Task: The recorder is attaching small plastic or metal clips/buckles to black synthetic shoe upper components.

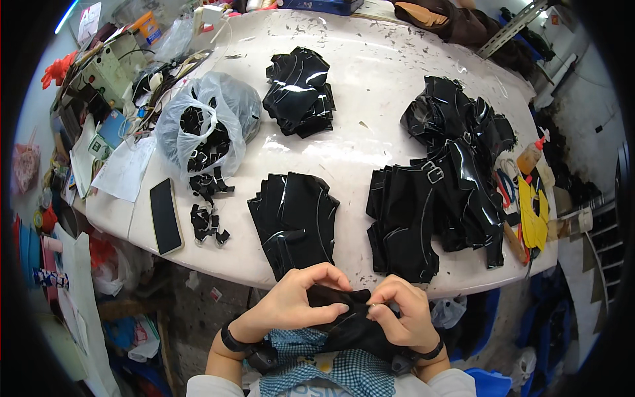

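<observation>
1. Two-handed, working on a black piece (360, 334) in front of the body, short of the table (370, 99), over a checked apron (284, 341).
2. Spreading thumb and index of the left hand (297, 298) in an open curve at the piece's left side, resting the thumb near its surface; not being able to tell about the other fingers, being hidden.
3. Pinching the piece at the right end of its rolled edge (357, 296) between thumb and index of the right hand (403, 314); not being able to tell whether gripping a tiny bright bit there too.
4. Running that edge roughly sideways between both hands, nearer to the right fingertips; draping the rest toward the body, folding too much for telling the whole long axis.
5. Facing, just beyond the hands, a black stack (294, 225), and to its right a wider pile (403, 225) bearing a buckle (433, 173).
6. Seeing farther left a phone (165, 217), then loose straps (210, 225) lying just outside a clear plastic bag (241, 109), itself containing more black straps (215, 142) in its open mouth.
7. Finding farthest off another stack (301, 92), a glossy heap (436, 106), and a blue box (324, 5), not being able to see its contents.
</observation>
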Demonstrator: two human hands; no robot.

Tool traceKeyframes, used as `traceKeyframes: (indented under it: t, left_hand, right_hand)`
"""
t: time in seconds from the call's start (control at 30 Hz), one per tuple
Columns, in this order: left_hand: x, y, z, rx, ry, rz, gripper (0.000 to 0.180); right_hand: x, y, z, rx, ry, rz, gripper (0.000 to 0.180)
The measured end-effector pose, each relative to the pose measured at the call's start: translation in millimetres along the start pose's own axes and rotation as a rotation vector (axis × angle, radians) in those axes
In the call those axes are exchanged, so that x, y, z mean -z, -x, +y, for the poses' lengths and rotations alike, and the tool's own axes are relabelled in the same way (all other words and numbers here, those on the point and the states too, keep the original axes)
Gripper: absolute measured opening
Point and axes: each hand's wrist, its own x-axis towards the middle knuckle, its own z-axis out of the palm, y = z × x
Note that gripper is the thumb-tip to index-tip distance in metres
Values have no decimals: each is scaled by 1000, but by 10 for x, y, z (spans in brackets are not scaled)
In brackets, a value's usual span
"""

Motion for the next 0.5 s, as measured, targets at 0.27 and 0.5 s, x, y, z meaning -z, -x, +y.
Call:
traceKeyframes:
  t: [0.27,0.5]
  left_hand:
    - [-17,33,-87,5,-19,21,30]
    - [-24,44,-92,-7,-31,28,32]
  right_hand:
    - [-47,-12,7,-87,101,-68,8]
    - [-86,17,69,-119,62,-30,8]
